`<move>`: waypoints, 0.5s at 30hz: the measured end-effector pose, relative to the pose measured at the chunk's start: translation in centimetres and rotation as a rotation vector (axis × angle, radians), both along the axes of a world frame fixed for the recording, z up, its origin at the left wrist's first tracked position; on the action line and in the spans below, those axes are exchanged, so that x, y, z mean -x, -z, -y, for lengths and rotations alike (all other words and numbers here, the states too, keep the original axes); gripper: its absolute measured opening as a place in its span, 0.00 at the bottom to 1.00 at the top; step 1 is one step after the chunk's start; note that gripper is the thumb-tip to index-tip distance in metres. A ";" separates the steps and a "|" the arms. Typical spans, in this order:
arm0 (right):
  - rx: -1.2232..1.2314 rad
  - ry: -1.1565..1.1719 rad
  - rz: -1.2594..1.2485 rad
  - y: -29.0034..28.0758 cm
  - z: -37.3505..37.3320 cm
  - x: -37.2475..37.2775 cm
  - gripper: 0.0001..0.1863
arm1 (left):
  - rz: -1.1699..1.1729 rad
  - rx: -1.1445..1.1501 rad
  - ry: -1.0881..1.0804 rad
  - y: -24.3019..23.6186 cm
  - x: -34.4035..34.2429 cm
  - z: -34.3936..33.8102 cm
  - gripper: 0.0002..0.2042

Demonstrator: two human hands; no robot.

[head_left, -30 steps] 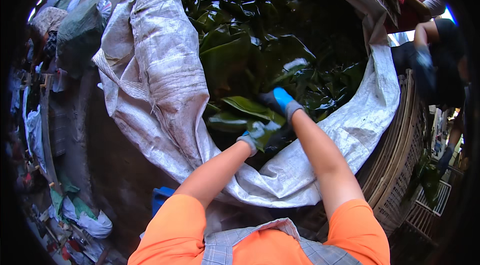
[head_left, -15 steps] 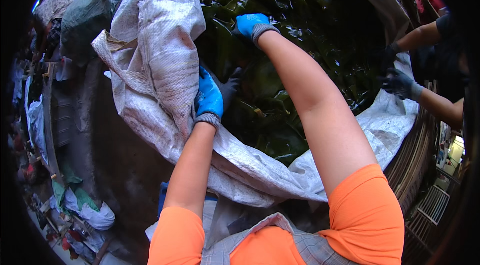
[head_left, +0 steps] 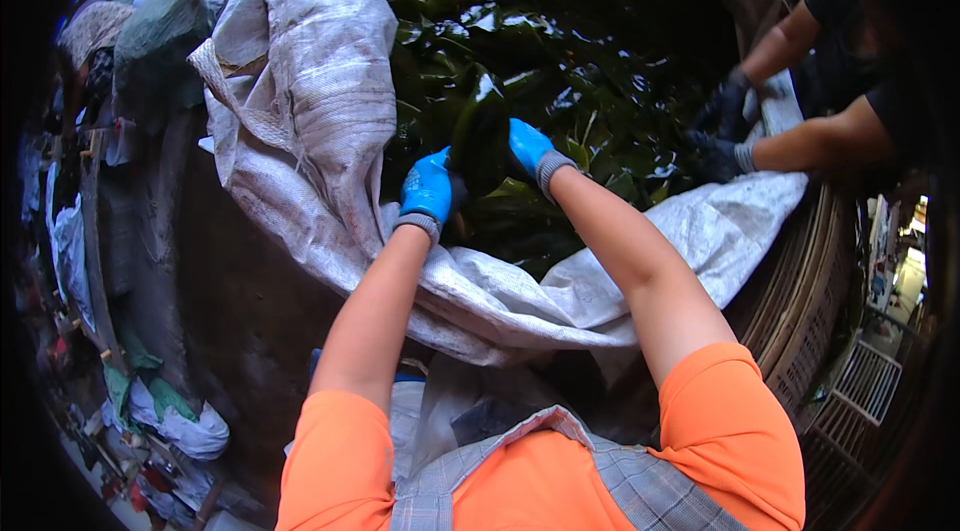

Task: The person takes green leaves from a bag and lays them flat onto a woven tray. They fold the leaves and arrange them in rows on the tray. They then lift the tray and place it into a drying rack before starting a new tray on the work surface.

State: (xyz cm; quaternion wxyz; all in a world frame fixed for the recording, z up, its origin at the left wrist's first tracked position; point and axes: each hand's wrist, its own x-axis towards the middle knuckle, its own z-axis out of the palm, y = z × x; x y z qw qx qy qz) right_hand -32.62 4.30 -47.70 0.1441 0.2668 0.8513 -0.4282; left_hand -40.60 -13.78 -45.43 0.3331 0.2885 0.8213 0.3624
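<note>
My left hand [head_left: 428, 187], in a blue glove with a grey cuff, is closed at the near left side of the heap. Across from it is my right hand [head_left: 530, 147], gloved alike, its fingers curled down and partly hidden. Between the two stands a broad, glossy, dark green kelp blade [head_left: 482, 121], gripped at both sides. Around and beyond lies a mass of wet kelp [head_left: 600, 56]. A large white woven sack [head_left: 335, 81] rings it, its edge folded down beneath my forearms.
At the right, a co-worker's dark-gloved hands [head_left: 722, 136] reach over the sack's far right edge. Stacked slatted crates [head_left: 800, 331] stand below them. Bundled green sacks [head_left: 165, 41] and scattered bags [head_left: 185, 426] lie along the left, past a brown floor [head_left: 250, 351].
My right hand has come nearer and down toward my left, which has left the sack's edge. A kelp blade is now raised between them. The co-worker's hands have moved left into the kelp.
</note>
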 end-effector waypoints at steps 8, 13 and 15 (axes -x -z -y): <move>-0.163 0.407 0.159 -1.8 -3.7 -12.7 0.28 | -0.033 0.171 0.154 -5.2 -4.3 -3.5 0.13; -0.390 0.437 0.571 -6.1 -4.0 -15.0 0.49 | -0.375 0.298 0.159 -0.7 -1.0 3.7 0.19; -0.204 0.510 0.461 -3.4 -4.6 -16.3 0.45 | 0.482 0.008 -0.043 2.7 -2.2 4.5 0.21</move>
